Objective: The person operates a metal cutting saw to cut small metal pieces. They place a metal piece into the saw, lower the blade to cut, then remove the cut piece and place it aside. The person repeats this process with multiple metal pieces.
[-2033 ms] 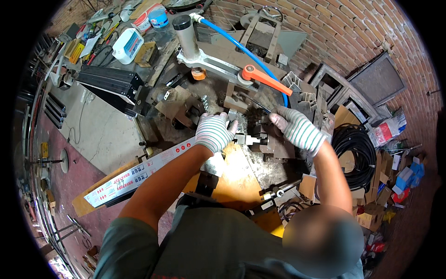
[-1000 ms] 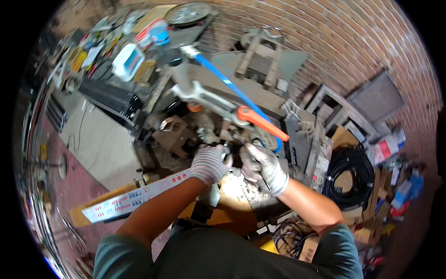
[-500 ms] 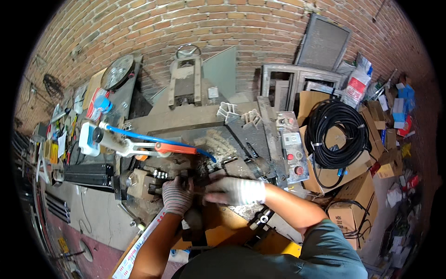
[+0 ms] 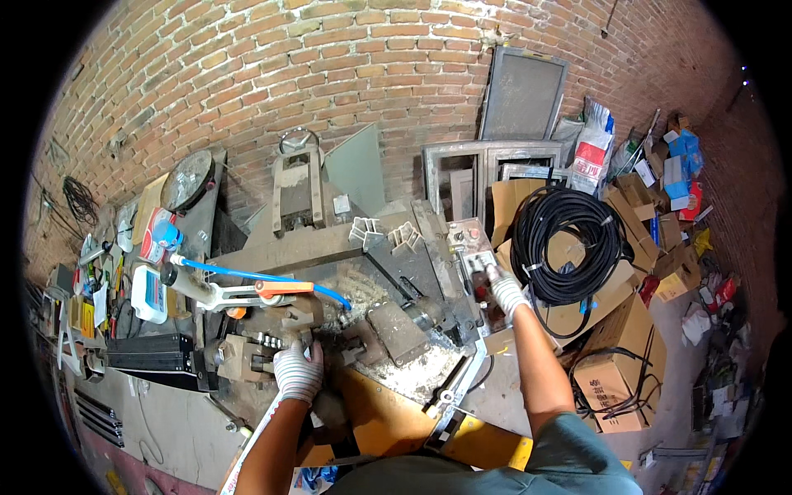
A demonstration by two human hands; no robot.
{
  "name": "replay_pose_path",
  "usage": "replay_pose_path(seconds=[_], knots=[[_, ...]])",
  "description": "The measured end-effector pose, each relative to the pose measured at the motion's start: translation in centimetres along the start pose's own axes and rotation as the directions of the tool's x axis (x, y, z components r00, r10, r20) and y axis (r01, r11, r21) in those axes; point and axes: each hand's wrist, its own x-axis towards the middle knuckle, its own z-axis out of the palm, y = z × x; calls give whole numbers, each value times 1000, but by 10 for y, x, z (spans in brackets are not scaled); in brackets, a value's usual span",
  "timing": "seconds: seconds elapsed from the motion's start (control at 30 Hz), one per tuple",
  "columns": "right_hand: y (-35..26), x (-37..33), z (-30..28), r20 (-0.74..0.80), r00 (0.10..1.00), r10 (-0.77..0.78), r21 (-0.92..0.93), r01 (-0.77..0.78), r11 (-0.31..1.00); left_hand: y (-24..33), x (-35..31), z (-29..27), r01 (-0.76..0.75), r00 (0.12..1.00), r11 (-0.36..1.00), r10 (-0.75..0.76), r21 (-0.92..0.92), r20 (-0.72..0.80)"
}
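My left hand (image 4: 298, 374), in a white striped glove, is at the metal clamping blocks of a dirty bench machine (image 4: 398, 332). Its fingers are bent together round something dark that I cannot make out. Just left of it sits a square metal block (image 4: 240, 358) with bolts. My right hand (image 4: 507, 291), gloved alike, is stretched out over a grey control box (image 4: 470, 237) with coloured push buttons; its fingers point at the panel and hold nothing visible. A lever with an orange grip (image 4: 284, 288) and a blue hose (image 4: 235, 271) cross above the left hand.
A coil of black cable (image 4: 528, 247) lies on cardboard right of the control box, above a carton (image 4: 615, 384). Small aluminium profile pieces (image 4: 365, 233) stand on the machine top. A white bottle (image 4: 149, 294) and black profiles (image 4: 149, 353) are at left. Metal shavings cover the bed.
My right hand has left the work area beside the left hand and moved right to the control box. My left hand stays at the clamping blocks. The view has swung to the right.
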Motion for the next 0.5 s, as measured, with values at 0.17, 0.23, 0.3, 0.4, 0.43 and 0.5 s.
replay_pose_path(seconds=[0.17,0.23,0.3,0.4,0.43,0.5], knots=[[-4,-5,35,31,997,-76,-98,79,992,-6,3,14,-33,999,999,33,14,-11],[-10,-8,46,94,995,-25,-112,36,993,-11,-2,5,-29,999,1000,29,6,-36],[19,1,32,28,995,-97,20,96,995,-8,0,13,-73,996,997,73,-2,-58],[5,-25,18,175,984,-28,339,-34,940,-15,-4,12,-79,993,996,76,-33,-93],[9,-29,7,168,985,-36,343,-25,939,-11,-4,10,-81,994,996,78,-34,-76],[64,-4,-32,5,988,-156,48,156,987,-5,6,26,-124,988,992,123,-15,-89]])
